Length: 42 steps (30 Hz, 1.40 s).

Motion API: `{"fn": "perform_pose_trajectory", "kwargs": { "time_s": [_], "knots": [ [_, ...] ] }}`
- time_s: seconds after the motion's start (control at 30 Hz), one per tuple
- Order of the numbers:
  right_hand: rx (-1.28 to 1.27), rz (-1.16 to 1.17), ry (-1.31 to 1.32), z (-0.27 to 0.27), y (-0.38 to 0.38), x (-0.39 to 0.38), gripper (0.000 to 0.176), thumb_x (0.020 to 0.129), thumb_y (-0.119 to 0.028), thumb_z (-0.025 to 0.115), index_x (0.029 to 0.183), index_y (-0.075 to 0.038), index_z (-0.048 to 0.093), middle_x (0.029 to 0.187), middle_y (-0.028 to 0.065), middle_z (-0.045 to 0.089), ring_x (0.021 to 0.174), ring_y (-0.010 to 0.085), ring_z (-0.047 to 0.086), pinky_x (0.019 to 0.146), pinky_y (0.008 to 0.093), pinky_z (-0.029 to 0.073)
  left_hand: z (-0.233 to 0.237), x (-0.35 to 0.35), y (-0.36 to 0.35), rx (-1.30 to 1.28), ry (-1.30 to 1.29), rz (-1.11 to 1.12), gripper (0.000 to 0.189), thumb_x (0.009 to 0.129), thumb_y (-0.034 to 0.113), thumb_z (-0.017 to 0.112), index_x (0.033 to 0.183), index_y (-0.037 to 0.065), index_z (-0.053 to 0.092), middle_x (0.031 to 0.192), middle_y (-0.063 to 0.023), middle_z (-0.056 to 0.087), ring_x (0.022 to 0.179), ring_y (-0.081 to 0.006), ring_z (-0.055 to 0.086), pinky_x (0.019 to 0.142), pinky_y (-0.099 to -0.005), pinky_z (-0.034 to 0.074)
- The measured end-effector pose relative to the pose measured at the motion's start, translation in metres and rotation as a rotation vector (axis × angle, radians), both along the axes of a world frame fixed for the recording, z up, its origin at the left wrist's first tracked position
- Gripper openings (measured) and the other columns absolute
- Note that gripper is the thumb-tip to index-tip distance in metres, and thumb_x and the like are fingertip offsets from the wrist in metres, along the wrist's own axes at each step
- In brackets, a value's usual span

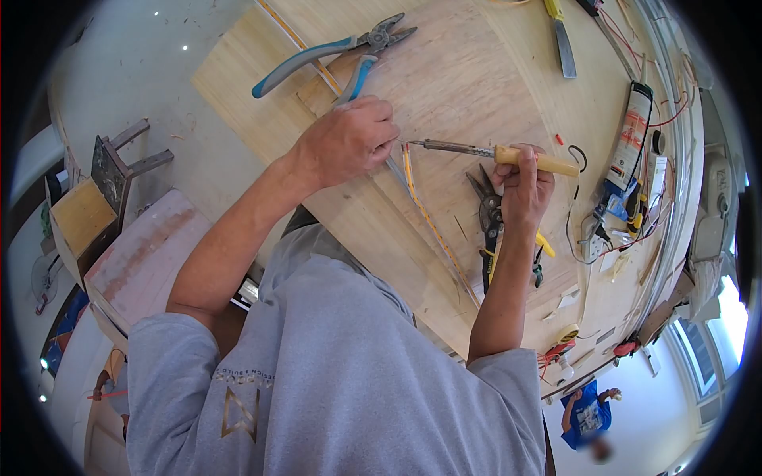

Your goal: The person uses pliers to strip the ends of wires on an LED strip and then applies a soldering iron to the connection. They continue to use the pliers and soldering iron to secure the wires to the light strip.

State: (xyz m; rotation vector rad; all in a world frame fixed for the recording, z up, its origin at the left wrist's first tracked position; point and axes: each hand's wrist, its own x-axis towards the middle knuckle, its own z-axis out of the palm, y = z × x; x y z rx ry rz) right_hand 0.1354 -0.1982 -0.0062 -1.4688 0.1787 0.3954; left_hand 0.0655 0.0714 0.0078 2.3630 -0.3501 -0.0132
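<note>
My right hand (524, 190) is wrapped round the wooden handle of a soldering iron (460, 147), its metal shaft pointing left. The iron's tip is close to the upper end of a yellow-and-white LED strip (429, 222), where short wire ends show; contact cannot be made out. My left hand (349, 141) is closed in a pinch just left of that tip, and whatever is between its fingers is hidden. Beyond it lie combination pliers (305, 65) with grey-blue handles, jaws spread. Tin snips (489, 216) rest beside my right forearm.
On the wooden worktop (476, 79) are a scraper (563, 47), a sealant tube in a gun (633, 127), a power strip (594, 244) and loose cables. A wooden stool (119, 174) stands at left. Another person in a blue shirt (587, 412) is at lower right.
</note>
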Motion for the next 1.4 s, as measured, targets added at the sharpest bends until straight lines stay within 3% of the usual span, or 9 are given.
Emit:
{"fn": "perform_pose_trajectory", "kwargs": {
  "time_s": [1.4],
  "knots": [
    [-0.002, 0.002, -0.015, -0.0007, 0.0005, -0.0006, 0.021, 0.094, -0.020, 0.054, 0.091, 0.000, 0.058, 0.066, 0.0073, 0.059, 0.051, 0.0118, 0.053, 0.047, 0.0217, 0.043, -0.0024, 0.0013, -0.0009, 0.025, -0.066, -0.023, 0.012, 0.067, 0.000, 0.067, 0.074, 0.003, 0.056, 0.074, -0.0079, 0.050, 0.074, -0.0253, 0.055, 0.065, -0.0352, 0.047]
  ]
}}
